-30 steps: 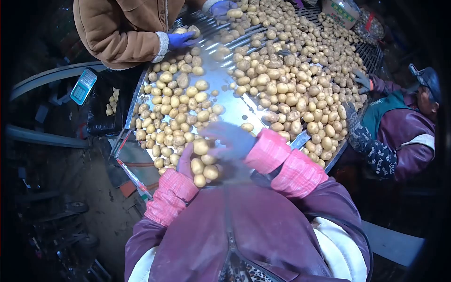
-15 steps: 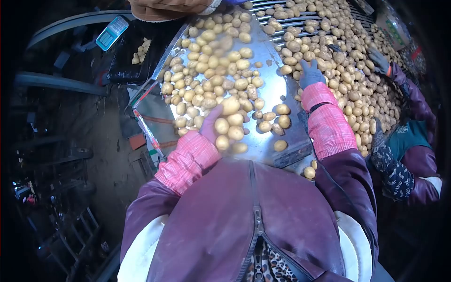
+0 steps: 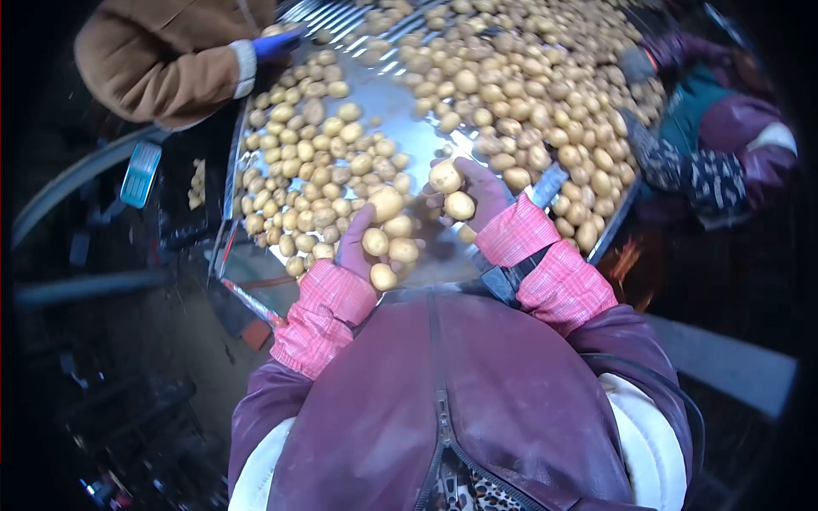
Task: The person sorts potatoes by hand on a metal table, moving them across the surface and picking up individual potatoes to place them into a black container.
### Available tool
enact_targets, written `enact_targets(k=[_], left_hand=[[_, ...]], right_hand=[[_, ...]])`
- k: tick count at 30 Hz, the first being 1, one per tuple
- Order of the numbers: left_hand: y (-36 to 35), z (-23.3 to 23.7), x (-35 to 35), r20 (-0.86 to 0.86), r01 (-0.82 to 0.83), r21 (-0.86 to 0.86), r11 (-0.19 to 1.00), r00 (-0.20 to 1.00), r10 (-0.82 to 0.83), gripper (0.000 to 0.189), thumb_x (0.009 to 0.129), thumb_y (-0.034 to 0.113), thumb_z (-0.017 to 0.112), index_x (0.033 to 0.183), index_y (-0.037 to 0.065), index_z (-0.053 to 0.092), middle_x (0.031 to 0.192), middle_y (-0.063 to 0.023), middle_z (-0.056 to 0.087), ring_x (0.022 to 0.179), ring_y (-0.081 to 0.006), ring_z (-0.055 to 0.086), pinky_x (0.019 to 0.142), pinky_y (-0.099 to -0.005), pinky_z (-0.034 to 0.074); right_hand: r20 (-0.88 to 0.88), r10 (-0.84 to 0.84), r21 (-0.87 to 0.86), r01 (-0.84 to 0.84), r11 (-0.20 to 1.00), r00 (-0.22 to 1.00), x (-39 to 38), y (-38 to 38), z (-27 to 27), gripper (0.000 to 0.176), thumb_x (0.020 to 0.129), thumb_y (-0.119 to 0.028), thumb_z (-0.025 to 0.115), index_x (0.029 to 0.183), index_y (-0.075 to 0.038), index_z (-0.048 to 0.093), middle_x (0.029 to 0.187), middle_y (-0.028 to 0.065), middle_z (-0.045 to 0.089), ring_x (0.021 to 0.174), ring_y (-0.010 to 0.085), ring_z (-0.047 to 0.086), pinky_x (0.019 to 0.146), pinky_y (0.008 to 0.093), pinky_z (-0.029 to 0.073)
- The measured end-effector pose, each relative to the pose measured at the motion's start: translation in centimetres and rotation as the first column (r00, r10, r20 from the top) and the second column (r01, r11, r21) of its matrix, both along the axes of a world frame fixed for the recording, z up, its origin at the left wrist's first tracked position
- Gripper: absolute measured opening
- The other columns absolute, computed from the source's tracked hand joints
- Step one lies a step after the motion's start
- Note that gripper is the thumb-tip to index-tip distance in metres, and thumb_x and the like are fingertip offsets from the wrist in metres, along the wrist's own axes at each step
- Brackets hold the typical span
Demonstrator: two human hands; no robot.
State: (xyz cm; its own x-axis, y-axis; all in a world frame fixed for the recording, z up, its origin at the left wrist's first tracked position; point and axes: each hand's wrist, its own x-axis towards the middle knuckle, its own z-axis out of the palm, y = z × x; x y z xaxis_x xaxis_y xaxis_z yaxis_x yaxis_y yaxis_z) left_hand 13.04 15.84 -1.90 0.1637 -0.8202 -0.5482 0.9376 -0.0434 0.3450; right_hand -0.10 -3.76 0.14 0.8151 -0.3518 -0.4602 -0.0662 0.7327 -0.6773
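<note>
My left hand (image 3: 354, 243), in a purple glove, curls around several potatoes (image 3: 386, 205) at the near part of the metal table (image 3: 396, 111). Opposite it, my right hand (image 3: 487, 194) grips a couple of potatoes (image 3: 445, 176), its thumb and fingers bent about them; some fingers are hidden. Left of centre, many loose potatoes (image 3: 311, 170) lie on the shiny metal surface just beyond my left hand. A larger heap of potatoes (image 3: 528, 94) spreads to the right, past my right hand.
Metal bars (image 3: 336, 21) form a grate at the far edge. A co-worker's blue-gloved hand (image 3: 277, 44) reaches in from the far left. On the right, another person's gloved hand (image 3: 635, 64) touches the heap. A teal-framed device (image 3: 141, 175) is at the left.
My right hand has come from the right-hand heap toward my left hand and now holds potatoes. My left hand still holds several. The view has shifted, showing more of the brown-sleeved co-worker.
</note>
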Motion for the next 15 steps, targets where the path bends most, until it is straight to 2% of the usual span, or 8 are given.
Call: enact_targets(k=[2, 4, 5, 8, 9, 12, 13, 15], left_hand=[[-1.0, -1.0, -0.2, 0.002, 0.103, -0.053, 0.993, 0.995, -0.103, 0.058, 0.095, 0.046, 0.052, 0.138, 0.008, 0.046, 0.117, -0.0153, 0.063, 0.098, -0.0377, 0.065, 0.078, -0.0463, 0.057], [-2.6, -0.6, -1.3, -0.046, 0.107, -0.051, 0.993, 0.993, -0.109, 0.058, 0.095, 0.047, 0.052, 0.138, 0.007, 0.046, 0.116, -0.0154, 0.063, 0.097, -0.0368, 0.065, 0.079, -0.0457, 0.057], [-3.4, -0.2, -2.2, -0.071, 0.113, -0.048, 0.992, 0.991, -0.116, 0.059, 0.095, 0.047, 0.053, 0.138, 0.007, 0.046, 0.116, -0.0155, 0.063, 0.096, -0.0364, 0.066, 0.079, -0.0454, 0.058], [-4.3, 2.0, -5.2, -0.196, 0.219, 0.019, 0.975, 0.958, -0.211, 0.059, 0.094, 0.048, 0.053, 0.137, 0.008, 0.046, 0.116, -0.0155, 0.062, 0.093, -0.0348, 0.067, 0.079, -0.045, 0.058], [-4.4, 0.9, -6.0, -0.224, 0.322, -0.009, 0.947, 0.922, -0.316, 0.06, 0.095, 0.049, 0.052, 0.138, 0.007, 0.045, 0.12, -0.0171, 0.061, 0.096, -0.0345, 0.066, 0.08, -0.0447, 0.058], [-4.4, -1.2, -7.8, -0.186, 0.506, -0.096, 0.857, 0.837, -0.515, 0.061, 0.095, 0.049, 0.051, 0.138, 0.006, 0.044, 0.123, -0.0189, 0.059, 0.102, -0.0367, 0.063, 0.082, -0.0461, 0.057], [-4.8, -0.9, -8.5, -0.266, 0.533, -0.25, 0.808, 0.765, -0.587, 0.062, 0.096, 0.05, 0.05, 0.138, 0.005, 0.044, 0.123, -0.0206, 0.059, 0.105, -0.0376, 0.062, 0.081, -0.044, 0.057], [-5.4, 1.6, -10.9, -0.202, 0.59, -0.131, 0.797, 0.771, -0.604, 0.066, 0.095, 0.053, 0.048, 0.139, 0.004, 0.044, 0.125, -0.0198, 0.059, 0.104, -0.0339, 0.063, 0.07, -0.0375, 0.056]], right_hand=[[-0.011, -0.063, -0.029, 0.063, 0.998, 0.998, -1.8, 1.5, 1.1, 0.035, 0.1, -0.018, 0.047, 0.133, -0.006, 0.049, 0.115, 0.0117, 0.065, 0.092, 0.0198, 0.066, 0.065, 0.0279, 0.053], [-0.07, -0.17, -0.084, 0.164, 0.983, 0.983, -3.7, 3.3, 4.6, 0.034, 0.1, -0.013, 0.046, 0.133, -0.006, 0.049, 0.115, 0.0106, 0.065, 0.092, 0.0191, 0.066, 0.065, 0.0272, 0.053], [-0.077, -0.199, -0.046, 0.196, 0.979, 0.977, -5.0, 3.4, 3.7, 0.033, 0.099, -0.007, 0.046, 0.132, -0.006, 0.05, 0.115, 0.0097, 0.065, 0.088, 0.0173, 0.065, 0.065, 0.0264, 0.052], [-0.172, -0.302, -0.016, 0.304, 0.952, 0.938, -8.5, 5.2, 5.0, 0.031, 0.101, -0.018, 0.044, 0.128, -0.007, 0.053, 0.108, 0.0075, 0.065, 0.086, 0.0148, 0.063, 0.065, 0.0254, 0.051], [-0.221, -0.315, 0.029, 0.329, 0.944, 0.923, -9.5, 5.7, 6.2, 0.032, 0.102, -0.025, 0.042, 0.126, -0.007, 0.054, 0.105, 0.0063, 0.066, 0.085, 0.0139, 0.063, 0.064, 0.0251, 0.051], [-0.097, -0.387, 0.028, 0.391, 0.92, 0.917, -13.6, 6.7, 4.2, 0.037, 0.102, -0.033, 0.04, 0.121, -0.007, 0.058, 0.102, 0.0053, 0.065, 0.084, 0.0141, 0.062, 0.062, 0.0264, 0.051], [-0.094, -0.444, 0.108, 0.452, 0.885, 0.891, -14.7, 6.9, 3.9, 0.035, 0.102, -0.031, 0.043, 0.118, -0.005, 0.061, 0.103, 0.0061, 0.066, 0.085, 0.0151, 0.063, 0.063, 0.0276, 0.052], [0.003, -0.467, 0.104, 0.464, 0.88, 0.884, -17.5, 7.7, 3.2, 0.03, 0.094, -0.032, 0.055, 0.113, -0.01, 0.06, 0.107, 0.0083, 0.062, 0.093, 0.0232, 0.061, 0.073, 0.0365, 0.053]])
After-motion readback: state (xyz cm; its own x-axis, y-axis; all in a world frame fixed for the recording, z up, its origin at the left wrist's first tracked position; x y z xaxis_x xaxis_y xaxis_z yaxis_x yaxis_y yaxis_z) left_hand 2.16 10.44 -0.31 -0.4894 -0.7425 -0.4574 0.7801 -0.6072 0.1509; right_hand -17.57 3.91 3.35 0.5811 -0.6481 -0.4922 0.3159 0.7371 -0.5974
